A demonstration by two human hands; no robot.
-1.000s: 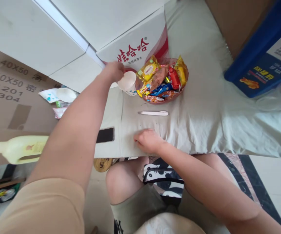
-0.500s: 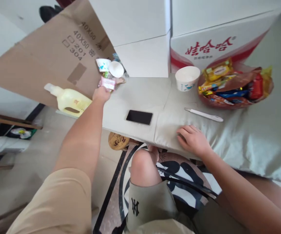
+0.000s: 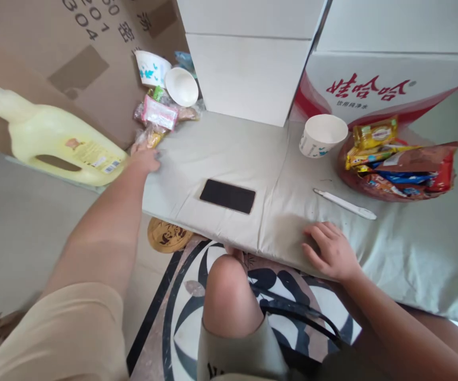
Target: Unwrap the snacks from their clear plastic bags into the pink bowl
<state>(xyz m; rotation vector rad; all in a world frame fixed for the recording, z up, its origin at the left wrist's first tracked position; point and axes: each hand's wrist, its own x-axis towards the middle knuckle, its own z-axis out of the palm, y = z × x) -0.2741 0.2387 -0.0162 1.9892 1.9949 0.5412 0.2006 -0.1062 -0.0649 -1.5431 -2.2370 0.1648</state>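
My left hand (image 3: 145, 160) reaches to the far left of the cloth-covered surface, thumb and fingers apart. It touches the near end of a clear and yellow plastic wrapper (image 3: 155, 139); some fingertips are hidden. Just behind lies a pink and white snack packet (image 3: 160, 113) among other crinkled wrappers. Two paper bowls with blue prints, one upright (image 3: 152, 70) and one tipped (image 3: 182, 87), stand behind that pile. My right hand (image 3: 332, 253) rests on the cloth near the front edge, fingers spread, holding nothing. Beyond it lies a slim white pen-like tool (image 3: 346, 204).
A black phone (image 3: 227, 196) lies mid-surface. A paper bowl (image 3: 324, 136) and a reddish bowl of packaged snacks (image 3: 350, 177) stand at right. A yellow liquid bottle (image 3: 64, 137) lies by the cardboard (image 3: 80, 69) at left. White boxes (image 3: 244, 76) line the back.
My left hand has moved off the pink packet, nearer to me, to the yellow wrapper. The camera view has shifted closer. My right hand still rests on the cloth.
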